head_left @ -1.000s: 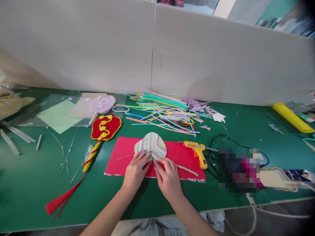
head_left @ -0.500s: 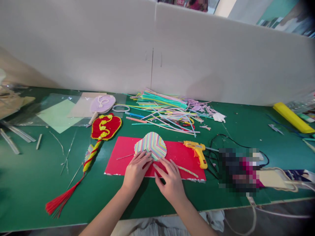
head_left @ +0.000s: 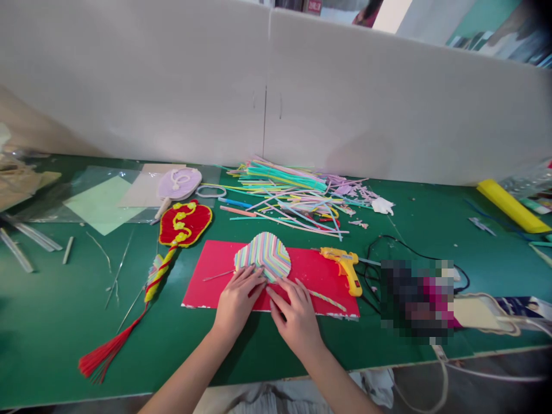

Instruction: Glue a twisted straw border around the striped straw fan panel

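A rounded piece covered in pastel stripes (head_left: 265,252) lies on a red board (head_left: 207,279). My left hand (head_left: 238,296) rests with its fingertips on the lower left edge of the striped piece. At its lower right edge is my right hand (head_left: 294,313), fingers spread and touching the edge. A thin twisted pastel strip (head_left: 330,300) extends right from beside my right hand. To the left on the board lies a thin wire (head_left: 218,275). The yellow glue gun (head_left: 345,267) sits on the board's right end.
Behind the board lies a heap of coloured strips (head_left: 288,184). A red and yellow fan (head_left: 186,224) with a red tassel (head_left: 110,353) and a lilac fan (head_left: 179,184) lie at the left. Black cable (head_left: 420,244) and a yellow block (head_left: 511,206) are at the right.
The whole view has shifted very slightly. Both hands stay at the lower edge of the striped piece, with hardly any movement.
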`<move>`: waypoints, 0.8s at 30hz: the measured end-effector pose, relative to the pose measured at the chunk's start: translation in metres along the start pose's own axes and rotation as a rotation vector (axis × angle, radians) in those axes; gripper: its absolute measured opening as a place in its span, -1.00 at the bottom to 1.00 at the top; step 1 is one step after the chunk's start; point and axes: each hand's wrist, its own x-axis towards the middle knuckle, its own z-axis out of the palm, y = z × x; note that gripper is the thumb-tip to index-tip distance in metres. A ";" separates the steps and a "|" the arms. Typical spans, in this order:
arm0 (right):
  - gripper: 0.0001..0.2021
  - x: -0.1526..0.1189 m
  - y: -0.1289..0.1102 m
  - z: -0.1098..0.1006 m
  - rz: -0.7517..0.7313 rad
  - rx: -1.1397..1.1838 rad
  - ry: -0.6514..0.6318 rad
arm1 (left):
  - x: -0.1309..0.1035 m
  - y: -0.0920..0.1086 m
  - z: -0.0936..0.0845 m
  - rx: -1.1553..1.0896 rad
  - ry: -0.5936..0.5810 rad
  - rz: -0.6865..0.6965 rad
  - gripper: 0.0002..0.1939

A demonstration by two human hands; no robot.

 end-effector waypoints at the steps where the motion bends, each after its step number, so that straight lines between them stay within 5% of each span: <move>1: -0.72 0.000 0.000 0.000 -0.001 -0.003 0.007 | 0.000 0.000 0.000 0.004 -0.004 0.000 -0.78; 24: -0.58 -0.001 -0.003 0.006 -0.030 -0.200 -0.071 | -0.001 0.000 0.001 -0.022 -0.008 -0.009 -0.79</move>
